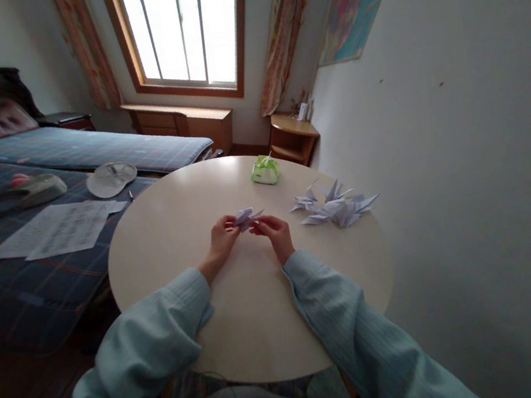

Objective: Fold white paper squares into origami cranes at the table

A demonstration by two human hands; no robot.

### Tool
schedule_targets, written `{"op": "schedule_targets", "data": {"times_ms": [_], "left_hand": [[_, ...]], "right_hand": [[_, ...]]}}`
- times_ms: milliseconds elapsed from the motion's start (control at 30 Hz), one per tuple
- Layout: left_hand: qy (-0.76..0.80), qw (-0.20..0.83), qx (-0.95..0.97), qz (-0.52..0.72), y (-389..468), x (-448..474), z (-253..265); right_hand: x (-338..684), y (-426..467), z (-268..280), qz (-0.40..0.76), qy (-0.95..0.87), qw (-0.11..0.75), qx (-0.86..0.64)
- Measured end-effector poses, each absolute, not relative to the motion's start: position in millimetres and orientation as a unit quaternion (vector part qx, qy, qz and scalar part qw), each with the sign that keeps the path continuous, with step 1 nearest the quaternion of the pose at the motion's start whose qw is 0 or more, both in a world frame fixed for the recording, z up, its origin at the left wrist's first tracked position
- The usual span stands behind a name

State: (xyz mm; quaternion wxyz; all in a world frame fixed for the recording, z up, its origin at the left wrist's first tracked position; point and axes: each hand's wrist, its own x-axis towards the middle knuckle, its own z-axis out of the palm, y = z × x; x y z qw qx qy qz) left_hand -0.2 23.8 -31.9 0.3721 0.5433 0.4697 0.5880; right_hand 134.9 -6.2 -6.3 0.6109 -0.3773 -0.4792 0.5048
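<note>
Between my two hands is a small folded paper crane (245, 217), pale lilac-white, held above the middle of the round table (162, 240). My left hand (224, 236) pinches its left side, thumb and fingers closed on the paper. On the other side, the fingertips of my right hand (272, 231) grip its right end. Both hands partly cover the crane, so its exact folds are hard to make out. To the right of my right hand lies a loose pile of several finished-looking paper cranes (338, 205) with pointed wings and tails.
A green and white tissue pack (265, 170) stands near the table's far edge. At left, a plaid mattress (12, 294) carries printed sheets (64, 227), a white cap (112, 180) and a bag-like item (37, 190). A white wall (467, 197) borders the table's right side.
</note>
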Motion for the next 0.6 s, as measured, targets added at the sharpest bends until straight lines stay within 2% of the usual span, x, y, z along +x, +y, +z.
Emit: {"op": "schedule_targets", "data": {"times_ms": [333, 600], "left_hand": [[0.471, 0.367, 0.534, 0.598, 22.6, 0.0, -29.4], [0.486, 0.331, 0.516, 0.623, 21.7, -0.9, -28.3]], "right_hand": [[133.7, -1.8, -9.0, 0.499, -0.476, 0.601, -0.404], [135.2, 1.5, -16.2, 0.599, -0.407, 0.564, -0.396]]}}
